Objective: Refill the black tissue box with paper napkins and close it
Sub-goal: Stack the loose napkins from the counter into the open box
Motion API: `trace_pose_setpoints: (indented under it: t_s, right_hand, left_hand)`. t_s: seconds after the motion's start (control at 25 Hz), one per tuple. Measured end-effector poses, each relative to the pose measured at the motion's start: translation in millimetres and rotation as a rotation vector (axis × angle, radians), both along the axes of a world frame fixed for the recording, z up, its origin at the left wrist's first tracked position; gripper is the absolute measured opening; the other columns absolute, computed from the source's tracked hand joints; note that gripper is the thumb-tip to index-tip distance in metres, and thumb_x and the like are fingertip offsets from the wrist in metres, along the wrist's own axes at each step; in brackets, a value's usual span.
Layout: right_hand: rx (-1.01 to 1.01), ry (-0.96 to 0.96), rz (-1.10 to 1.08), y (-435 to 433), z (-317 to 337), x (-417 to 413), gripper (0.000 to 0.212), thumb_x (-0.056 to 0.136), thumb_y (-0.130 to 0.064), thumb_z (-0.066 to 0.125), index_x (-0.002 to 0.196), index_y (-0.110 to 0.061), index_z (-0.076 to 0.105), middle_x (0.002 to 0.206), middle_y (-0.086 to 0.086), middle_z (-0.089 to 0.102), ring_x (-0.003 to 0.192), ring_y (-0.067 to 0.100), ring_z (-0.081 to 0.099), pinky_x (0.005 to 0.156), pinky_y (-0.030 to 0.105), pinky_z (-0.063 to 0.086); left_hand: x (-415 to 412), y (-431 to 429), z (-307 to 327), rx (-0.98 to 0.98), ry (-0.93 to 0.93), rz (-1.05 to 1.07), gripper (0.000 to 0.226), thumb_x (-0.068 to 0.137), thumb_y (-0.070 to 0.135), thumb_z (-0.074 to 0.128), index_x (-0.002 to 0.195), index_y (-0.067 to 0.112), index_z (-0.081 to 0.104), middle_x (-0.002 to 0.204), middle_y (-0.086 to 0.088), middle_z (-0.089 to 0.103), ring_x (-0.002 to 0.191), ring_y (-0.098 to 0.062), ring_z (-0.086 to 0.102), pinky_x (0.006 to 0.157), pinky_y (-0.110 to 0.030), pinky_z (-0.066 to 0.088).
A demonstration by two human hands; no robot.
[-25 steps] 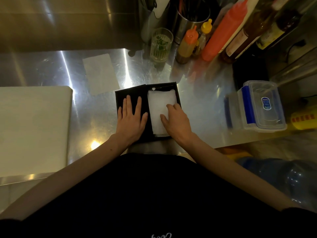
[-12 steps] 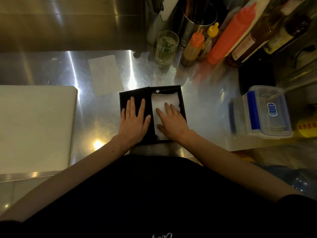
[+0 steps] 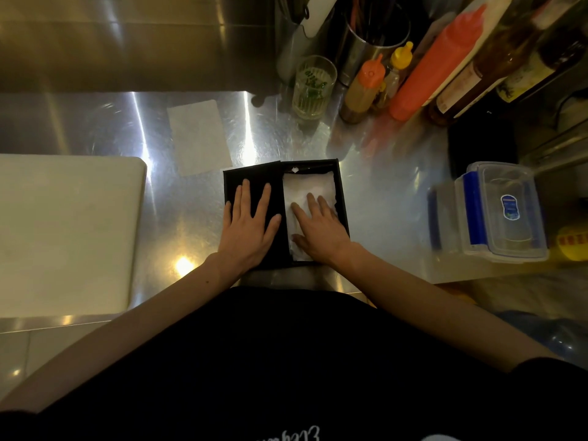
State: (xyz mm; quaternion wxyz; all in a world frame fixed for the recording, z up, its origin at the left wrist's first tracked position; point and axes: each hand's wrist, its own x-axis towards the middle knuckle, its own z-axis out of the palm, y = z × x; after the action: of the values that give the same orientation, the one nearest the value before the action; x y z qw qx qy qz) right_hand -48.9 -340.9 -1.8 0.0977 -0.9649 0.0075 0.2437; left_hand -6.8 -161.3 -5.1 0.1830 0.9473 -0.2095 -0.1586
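Now, centre frame near counter edge: right hand (image 3: 321,232) flat, fingers spread, on paper napkins (image 3: 307,189) in right half of black tissue box (image 3: 342,192); vs 1 s ago it has slid further up the stack, so napkins look seated, pressing-down step. Left hand (image 3: 248,227) flat, open, holding down black lid (image 3: 251,176) beside it, unchanged. Closing not yet done. Upper left: loose napkin (image 3: 199,136) on steel. Right: clear tub (image 3: 502,211), seems empty. Top: glass (image 3: 313,87) w/ greens, sauce bottles (image 3: 426,71).
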Motion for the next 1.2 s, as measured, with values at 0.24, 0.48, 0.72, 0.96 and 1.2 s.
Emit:
trace_pose_setpoints:
  t_s: [0.24,0.48,0.72,0.96,1.2]
  right_hand:
    - [0.037,-0.052,-0.019,-1,3,-2,0.069,0.097,-0.043,0.049,0.152,-0.019,0.016,0.161,0.016,0.001,0.148,0.038,0.000,0.118,0.049,0.013]
    - [0.116,-0.178,-0.043,-2,10,-7,0.059,0.096,-0.031,0.054,0.147,-0.012,0.029,0.158,0.016,0.018,0.147,0.033,0.015,0.117,0.046,0.022]
    - [0.284,-0.371,-0.143,-3,20,-6,0.046,0.096,-0.019,0.053,0.140,-0.008,0.044,0.144,0.016,0.045,0.133,0.029,0.040,0.110,0.038,0.035]
    - [0.344,-0.498,-0.165,21,34,24,0.040,0.095,-0.018,0.054,0.134,-0.008,0.050,0.131,0.012,0.054,0.120,0.025,0.051,0.102,0.038,0.044]
    - [0.318,-0.548,-0.086,62,46,66,0.038,0.095,-0.025,0.053,0.130,-0.010,0.051,0.123,0.011,0.057,0.111,0.025,0.053,0.093,0.040,0.049]
  left_hand:
    - [0,1,0,0.007,-0.003,-0.010,0.066,0.095,0.058,0.011,0.153,0.031,-0.004,0.161,-0.013,-0.010,0.148,-0.026,-0.009,0.116,-0.043,-0.004]
    - [1,10,-4,0.027,-0.013,-0.051,0.063,0.098,0.056,0.015,0.153,0.034,-0.007,0.161,-0.011,-0.012,0.147,-0.024,-0.014,0.117,-0.041,-0.005]
    - [7,44,-5,0.046,-0.010,-0.053,0.067,0.095,0.060,0.009,0.153,0.031,-0.005,0.162,-0.011,-0.009,0.148,-0.027,-0.009,0.119,-0.045,0.000]
    - [13,102,-15,0.127,0.004,-0.024,0.070,0.094,0.059,0.004,0.154,0.024,-0.003,0.161,-0.014,-0.006,0.148,-0.033,-0.003,0.117,-0.048,0.003]
    - [16,138,-35,0.205,-0.027,0.045,0.066,0.097,0.052,0.016,0.154,0.019,0.008,0.160,-0.020,0.007,0.147,-0.037,0.009,0.115,-0.052,0.013]
